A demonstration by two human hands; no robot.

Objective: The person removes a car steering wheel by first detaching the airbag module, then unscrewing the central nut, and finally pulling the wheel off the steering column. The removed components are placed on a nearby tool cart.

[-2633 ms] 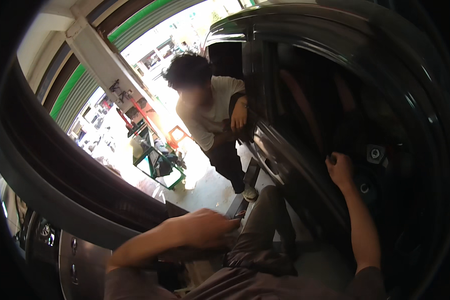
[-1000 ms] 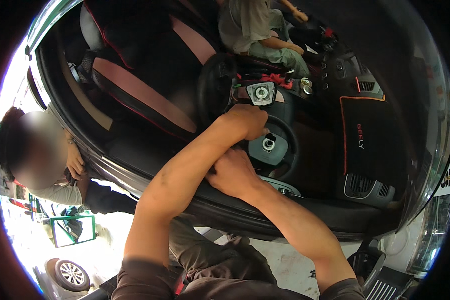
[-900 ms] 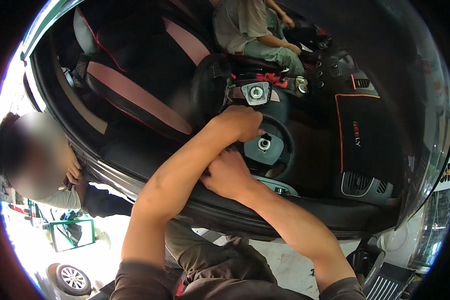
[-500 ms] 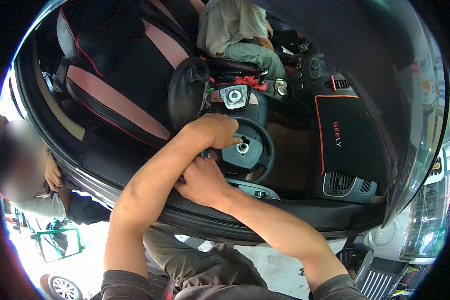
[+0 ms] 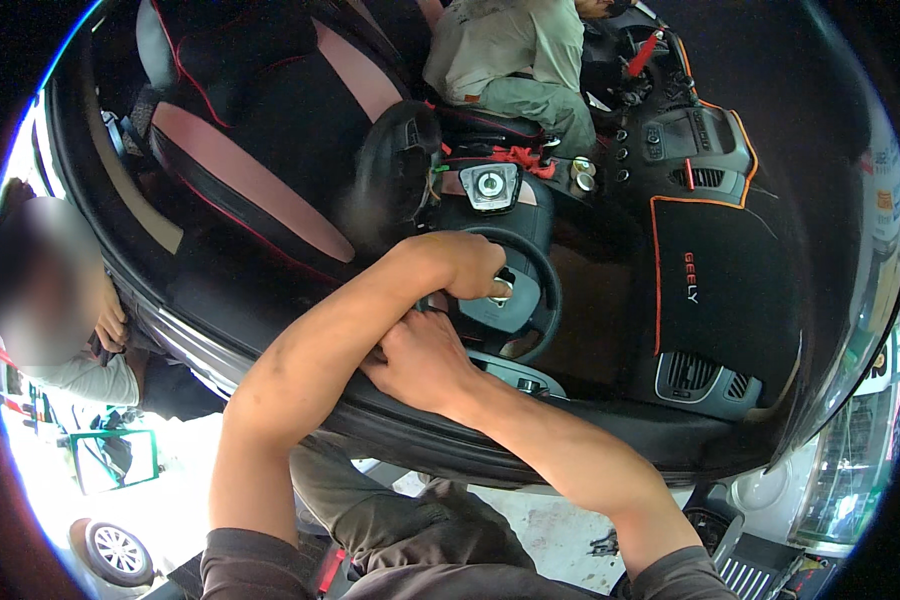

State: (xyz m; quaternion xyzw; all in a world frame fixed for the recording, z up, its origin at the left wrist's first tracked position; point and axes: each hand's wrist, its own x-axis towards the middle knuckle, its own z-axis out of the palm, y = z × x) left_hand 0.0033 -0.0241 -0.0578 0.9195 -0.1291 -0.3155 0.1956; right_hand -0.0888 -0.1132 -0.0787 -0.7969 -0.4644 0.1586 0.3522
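At the side of a dark car [image 5: 670, 440], the person leans over the steering wheel [image 5: 554, 290] with both arms crossing into the cabin. The wheel stands in front of the black and pink seat [image 5: 255, 190], its grey hub [image 5: 500, 314] facing up to the camera. The left hand [image 5: 470, 265] is over the hub, its fingertips at the metal fitting [image 5: 505, 288] in the middle; whether that grip pinches the fitting or only touches it cannot be told. The right hand [image 5: 425, 350] is lower and nearer, just beside the wheel and below the left wrist, its grip curled; what it may clasp is hidden.

Beyond the wheel lies a pale metal unit [image 5: 490, 187] with a round centre, near a red cloth [image 5: 522, 158] and two round tins [image 5: 583, 176]. An orange-edged mat [image 5: 725, 270] covers the dashboard, beside a vent [image 5: 690, 375]. One co-worker [image 5: 525, 50] sits at the far side; another's hand [image 5: 110, 320] is by the door edge at left.
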